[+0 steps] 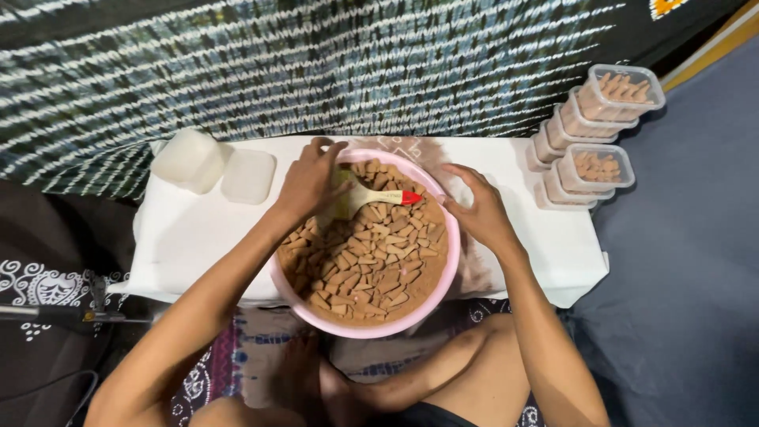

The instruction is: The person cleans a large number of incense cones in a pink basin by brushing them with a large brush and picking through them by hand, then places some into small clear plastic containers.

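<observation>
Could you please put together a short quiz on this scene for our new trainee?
1. True or false: the brush lies in the basin.
2. Which hand touches the brush? A) left hand B) right hand
3. Where do the stacked tubs stand on the table: at the person's left or right?

Key: 1. True. 2. A; the right hand rests at the basin's rim. 3. Right.

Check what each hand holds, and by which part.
Left hand holds the brush at its bristle end; red handle tip free. Right hand rests on the pink basin rim.
</observation>
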